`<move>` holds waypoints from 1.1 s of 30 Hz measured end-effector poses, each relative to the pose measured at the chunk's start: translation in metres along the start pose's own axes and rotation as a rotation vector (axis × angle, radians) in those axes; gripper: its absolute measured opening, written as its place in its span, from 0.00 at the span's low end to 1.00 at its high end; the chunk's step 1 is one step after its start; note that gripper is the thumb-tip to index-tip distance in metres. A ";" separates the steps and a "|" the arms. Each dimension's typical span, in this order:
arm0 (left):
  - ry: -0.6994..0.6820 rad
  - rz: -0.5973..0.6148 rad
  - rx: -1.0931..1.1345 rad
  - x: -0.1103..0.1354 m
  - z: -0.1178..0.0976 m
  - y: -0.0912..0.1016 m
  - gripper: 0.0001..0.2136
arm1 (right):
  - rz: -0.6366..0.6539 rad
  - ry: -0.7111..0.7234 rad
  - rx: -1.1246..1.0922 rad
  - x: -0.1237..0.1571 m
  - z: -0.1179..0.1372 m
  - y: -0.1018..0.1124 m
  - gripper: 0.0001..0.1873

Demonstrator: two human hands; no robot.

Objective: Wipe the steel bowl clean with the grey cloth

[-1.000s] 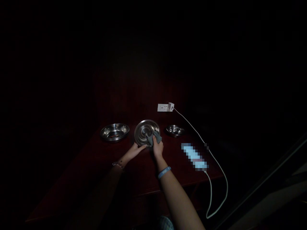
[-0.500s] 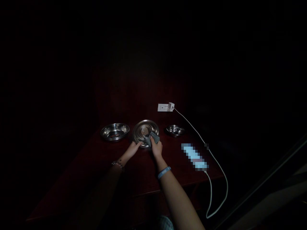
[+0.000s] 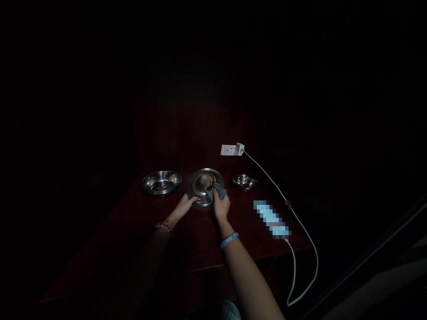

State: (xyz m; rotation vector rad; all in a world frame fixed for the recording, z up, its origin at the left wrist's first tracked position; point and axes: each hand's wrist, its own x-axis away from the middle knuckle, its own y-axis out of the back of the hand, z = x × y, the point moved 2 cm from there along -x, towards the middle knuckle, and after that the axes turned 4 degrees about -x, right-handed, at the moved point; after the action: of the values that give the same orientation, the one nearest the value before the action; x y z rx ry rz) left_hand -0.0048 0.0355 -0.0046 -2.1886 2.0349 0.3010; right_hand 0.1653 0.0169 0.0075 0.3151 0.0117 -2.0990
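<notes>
A round steel dish [image 3: 198,184] sits tilted towards me in the middle of a dark red table [image 3: 187,240]. My left hand [image 3: 183,207] grips its near left rim. My right hand [image 3: 220,206] is closed on a small grey cloth [image 3: 215,191], which is pressed against the dish's inner right side. A blue band circles my right wrist and a thin bracelet my left.
A wider steel bowl [image 3: 161,182] stands left of the dish and a smaller one [image 3: 245,182] to its right. A lit phone [image 3: 271,218] lies at the right, with a white cable [image 3: 302,249] running to a white power strip [image 3: 231,150]. The surroundings are dark.
The grey cloth has shifted slightly back and forth across the dish's inner right side. My left hand has stayed on the rim. The dish's tilt has changed a little.
</notes>
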 end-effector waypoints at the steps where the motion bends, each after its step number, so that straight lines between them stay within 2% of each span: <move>1: 0.002 -0.006 -0.001 0.001 -0.001 0.000 0.24 | -0.001 0.004 -0.004 0.000 0.000 0.000 0.24; 6: -0.007 -0.026 -0.010 0.003 -0.004 0.002 0.19 | 0.019 -0.002 0.014 0.000 0.000 -0.001 0.22; 15: -0.057 -0.065 -0.018 0.003 -0.005 0.005 0.20 | 0.171 0.049 -0.009 0.003 0.000 -0.006 0.22; 20: -0.024 -0.166 0.010 -0.002 0.001 0.012 0.21 | 0.281 0.001 0.117 0.006 -0.001 -0.010 0.21; 23: -0.004 -0.184 0.020 -0.003 0.002 0.013 0.22 | 0.286 0.018 0.127 0.007 0.000 -0.010 0.20; 28: -0.030 -0.141 0.017 -0.001 0.001 0.009 0.23 | 0.259 0.019 0.138 0.007 -0.001 -0.009 0.19; 33: 0.013 -0.138 -0.007 0.000 0.000 0.009 0.24 | 0.252 0.017 0.148 0.006 -0.003 -0.009 0.18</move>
State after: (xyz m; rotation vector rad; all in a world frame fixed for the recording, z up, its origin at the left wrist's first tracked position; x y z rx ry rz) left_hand -0.0133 0.0349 -0.0045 -2.3263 1.8802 0.2785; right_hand 0.1554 0.0164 0.0024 0.4025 -0.1659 -1.8505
